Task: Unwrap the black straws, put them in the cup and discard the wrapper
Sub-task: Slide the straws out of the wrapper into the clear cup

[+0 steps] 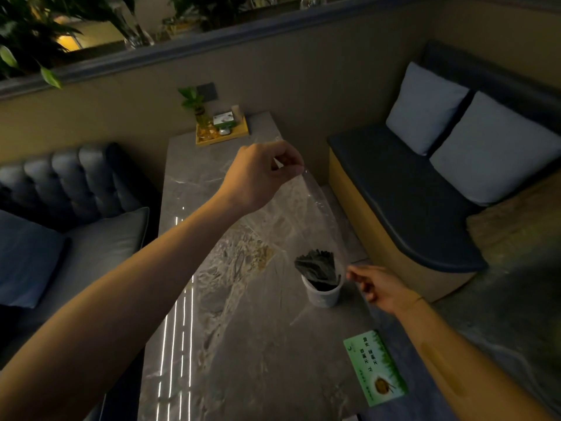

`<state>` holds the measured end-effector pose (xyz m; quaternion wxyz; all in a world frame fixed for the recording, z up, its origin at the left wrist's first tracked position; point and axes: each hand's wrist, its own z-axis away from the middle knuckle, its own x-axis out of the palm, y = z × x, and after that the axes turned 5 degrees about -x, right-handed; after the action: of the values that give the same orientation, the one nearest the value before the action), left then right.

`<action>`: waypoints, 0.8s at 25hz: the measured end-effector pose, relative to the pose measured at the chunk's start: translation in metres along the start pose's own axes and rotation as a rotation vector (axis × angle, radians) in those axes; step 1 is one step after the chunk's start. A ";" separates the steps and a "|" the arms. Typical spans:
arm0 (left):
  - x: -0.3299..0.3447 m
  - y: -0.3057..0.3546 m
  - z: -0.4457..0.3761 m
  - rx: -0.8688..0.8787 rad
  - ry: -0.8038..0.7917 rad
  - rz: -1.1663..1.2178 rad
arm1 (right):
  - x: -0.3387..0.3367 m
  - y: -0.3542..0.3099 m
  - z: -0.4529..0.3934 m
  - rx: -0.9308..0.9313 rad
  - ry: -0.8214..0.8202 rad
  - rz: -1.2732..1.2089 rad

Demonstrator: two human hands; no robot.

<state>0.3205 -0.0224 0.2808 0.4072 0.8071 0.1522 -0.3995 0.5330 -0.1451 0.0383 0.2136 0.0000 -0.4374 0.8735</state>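
Note:
A white cup (322, 294) stands on the marble table (243, 344) toward its right edge, and a bundle of black straws (317, 267) sticks out of its top. A clear plastic wrapper (315, 208) stretches in the air above the cup. My left hand (261, 174) is raised high over the table and pinches the wrapper's upper end. My right hand (376, 287) is just right of the cup, fingers curled at the wrapper's lower edge; whether it grips the film is unclear.
A yellow tray (221, 133) with a small plant and boxes sits at the table's far end. A green card (375, 367) lies near the front right. A dark sofa (69, 189) is on the left, a cushioned bench (403, 202) on the right.

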 end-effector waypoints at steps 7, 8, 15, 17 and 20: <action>-0.032 -0.014 -0.008 -0.031 0.143 0.028 | 0.012 -0.022 0.007 -0.066 -0.058 -0.014; -0.037 -0.019 -0.008 -0.040 0.156 0.032 | 0.016 -0.025 0.008 -0.077 -0.066 -0.006; -0.083 -0.072 0.021 -0.199 0.259 0.239 | 0.055 -0.044 0.012 -0.144 -0.100 -0.016; -0.094 -0.090 0.041 -0.262 0.310 0.295 | 0.071 -0.048 0.013 -0.161 -0.104 0.008; -0.106 -0.123 0.081 -0.417 0.408 0.346 | 0.101 -0.050 0.015 -0.179 -0.107 0.087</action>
<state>0.1409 -0.0007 0.2684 0.5864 0.7836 0.1700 -0.1148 0.4569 -0.0923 0.1044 0.1511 0.0084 -0.5239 0.8382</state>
